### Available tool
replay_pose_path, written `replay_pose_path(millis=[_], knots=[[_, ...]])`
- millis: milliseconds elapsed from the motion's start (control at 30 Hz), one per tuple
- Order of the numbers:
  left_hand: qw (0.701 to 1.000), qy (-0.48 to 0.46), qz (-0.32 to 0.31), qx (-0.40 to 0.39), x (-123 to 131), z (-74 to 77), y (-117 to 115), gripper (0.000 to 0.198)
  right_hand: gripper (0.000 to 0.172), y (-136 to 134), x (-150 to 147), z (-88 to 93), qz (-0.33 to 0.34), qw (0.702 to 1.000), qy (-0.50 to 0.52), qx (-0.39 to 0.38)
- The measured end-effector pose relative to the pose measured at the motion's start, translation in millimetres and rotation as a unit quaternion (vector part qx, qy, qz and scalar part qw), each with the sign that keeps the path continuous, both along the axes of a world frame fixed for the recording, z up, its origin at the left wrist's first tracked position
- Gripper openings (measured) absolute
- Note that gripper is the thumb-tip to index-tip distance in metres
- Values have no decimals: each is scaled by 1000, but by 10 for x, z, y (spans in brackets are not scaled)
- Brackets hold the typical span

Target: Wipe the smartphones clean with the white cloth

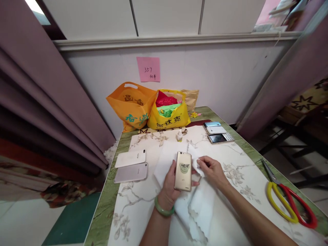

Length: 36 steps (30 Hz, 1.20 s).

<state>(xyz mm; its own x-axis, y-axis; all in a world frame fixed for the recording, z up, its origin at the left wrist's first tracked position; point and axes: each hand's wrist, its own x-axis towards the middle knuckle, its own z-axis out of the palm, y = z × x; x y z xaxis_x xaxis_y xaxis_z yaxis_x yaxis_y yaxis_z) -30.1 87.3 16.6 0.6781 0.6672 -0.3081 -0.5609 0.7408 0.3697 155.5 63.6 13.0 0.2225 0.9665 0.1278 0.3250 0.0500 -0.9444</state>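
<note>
I read this as the wiping step: my left hand (169,186) is closed around a gold phone (183,171), held back-up just above the counter (128,212), with a ring holder on its rear. My right hand (211,169) pinches a fold of the white cloth (202,205) against the phone's right edge, fingers curled, wrist low. The next move, I judge, calls for firm support from the left while the cloth sweeps across the back, working around the ring.
</note>
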Motion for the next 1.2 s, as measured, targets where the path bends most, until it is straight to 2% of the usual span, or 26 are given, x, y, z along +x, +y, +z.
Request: replay_pose_path(millis=[67, 133, 200, 233, 267, 367, 400, 433, 533, 700, 800, 967, 1033, 1133, 1200], knots=[[1000, 12, -3, 2, 13, -3, 4, 55, 32, 43, 80, 67, -42, 997, 58, -2], [999, 30, -15, 9, 20, -3, 6, 55, 31, 110, 143, 167, -118, 987, 105, 16], [998, 43, -44, 16, 24, 1, 3, 55, 29, 176, 164, 275, -196, 969, 145, 40], [997, 46, -63, 16, 25, 5, 0, 56, 28, 200, 156, 320, -209, 963, 160, 53], [995, 46, -82, 15, 25, 9, -5, 57, 28, 217, 139, 356, -189, 966, 166, 61], [992, 58, -112, 16, 27, 24, -20, 58, 30, 234, 73, 382, -11, 991, 130, 39], [991, 64, -112, 19, 27, 29, -25, 57, 32, 236, 56, 363, 24, 994, 104, 31], [991, 69, -113, 21, 26, 35, -29, 56, 35, 239, 43, 335, 28, 996, 74, 30], [989, 89, -117, 12, 21, 52, -36, 57, 39, 252, 10, 236, -18, 999, -22, 37], [982, 150, -119, -1, 11, 68, -47, 53, 35, 252, -95, 156, 134, 986, -93, -41], [981, 157, -117, 7, 18, 87, -55, 54, 38, 271, -150, 87, 134, 987, -80, -30], [974, 185, -126, 15, 40, 100, -50, 65, 55, 319, -150, -50, 32, 997, -41, -50], [974, 189, -127, 9, 44, 76, -42, 67, 49, 310, -119, -39, 64, 997, -27, -35], [977, 175, -125, 13, 49, 49, -36, 63, 31, 282, -74, 16, 154, 988, -7, 0], [977, 169, -127, 22, 58, 62, -38, 63, 33, 275, -62, 32, 163, 986, 28, -33]])
